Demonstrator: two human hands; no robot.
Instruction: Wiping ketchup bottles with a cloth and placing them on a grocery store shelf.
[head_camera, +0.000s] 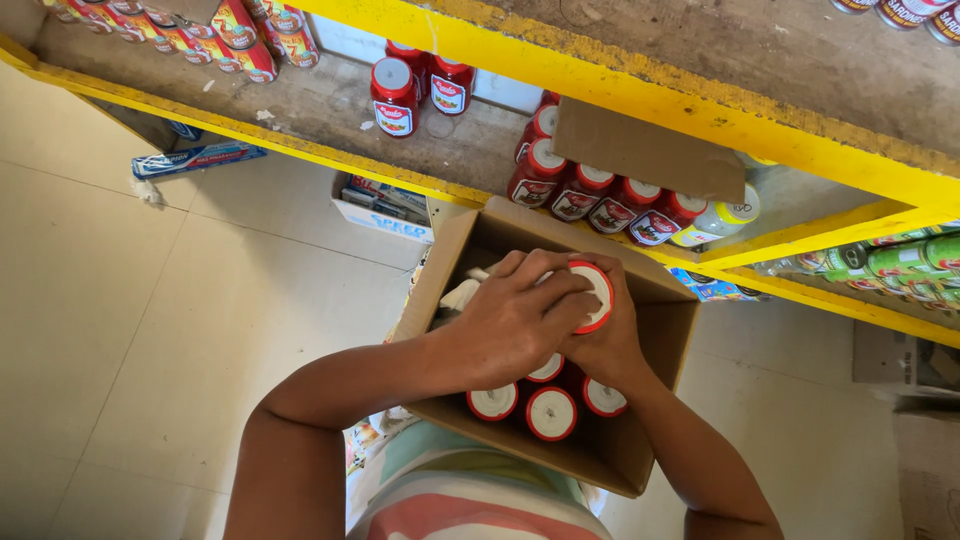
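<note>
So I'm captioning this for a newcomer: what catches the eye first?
Both hands, left hand over right hand, grip a red-lidded jar above an open cardboard box of similar jars. Behind it, a yellow shelf holds a row of red jars.

A cardboard box (655, 330) sits open just in front of the person's chest, below the edge of the lower shelf (300, 110); inside it, jars (551, 412) stand upright in a row along the near side, with crumpled paper (462, 293) at the far left corner; both hands meet over the box's middle — the left hand (515, 320) lies over the right hand (600, 345), and a single jar (592, 296) is clasped between them, above the others; on the shelf behind the box, a cluster of jars (590, 195) stands to the right, two more jars (420, 88) further left, cans (235, 35) at the far left; an upper shelf (700, 70) runs above; a small carton (385, 207) rests on the floor under the shelf, left of the box.
</note>
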